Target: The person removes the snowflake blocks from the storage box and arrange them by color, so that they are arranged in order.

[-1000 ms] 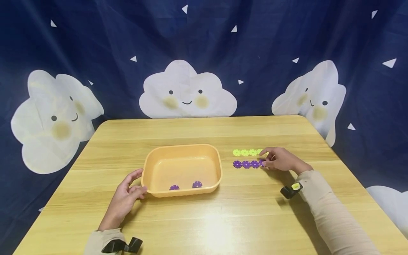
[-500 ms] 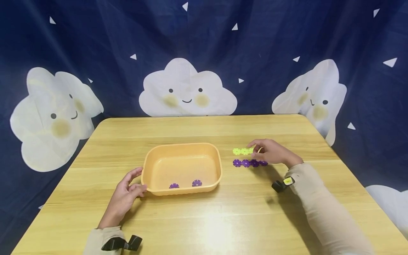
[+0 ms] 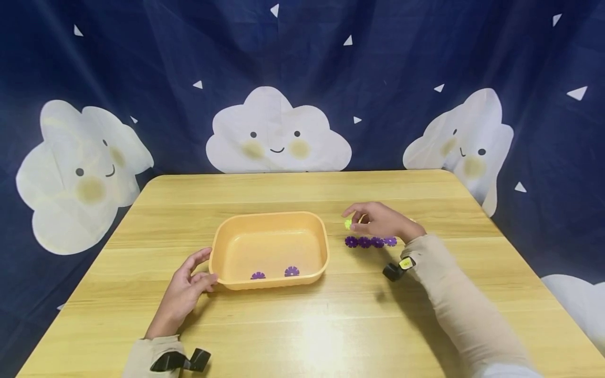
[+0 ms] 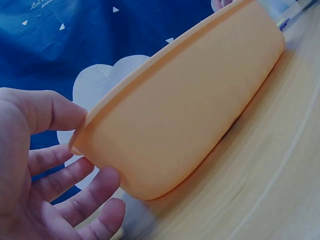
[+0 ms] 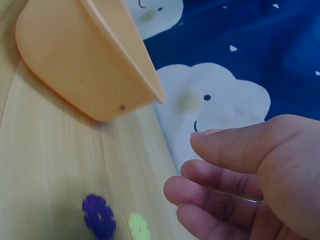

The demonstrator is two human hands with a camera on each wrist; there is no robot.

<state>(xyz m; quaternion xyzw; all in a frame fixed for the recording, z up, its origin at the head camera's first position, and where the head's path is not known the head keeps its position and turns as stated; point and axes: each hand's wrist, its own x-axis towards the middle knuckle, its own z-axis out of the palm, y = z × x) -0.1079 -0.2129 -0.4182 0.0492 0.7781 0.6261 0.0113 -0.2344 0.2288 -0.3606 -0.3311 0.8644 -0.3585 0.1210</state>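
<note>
My left hand (image 3: pixel 181 296) grips the left front corner of an orange plastic basin (image 3: pixel 269 286); in the left wrist view its thumb lies on the rim and the fingers curl below. Inside the basin, two purple snowflake discs (image 3: pixel 292 271) lie near the front wall. To its right, my right hand (image 3: pixel 383 219) hovers over a row of yellow snowflake discs (image 3: pixel 348 224), hiding most of them. A row of purple snowflake discs (image 3: pixel 365 242) lies just in front. The right wrist view shows loosely bent fingers with nothing held between thumb and fingers.
Everything rests on a wood-grain table (image 3: pixel 283 325). A dark blue curtain (image 3: pixel 387 68) with smiling white clouds hangs behind it. Black straps with small attachments are on both wrists.
My right hand has moved left, from the right ends of the two rows to the left part of the yellow row. The left hand and basin have stayed in place.
</note>
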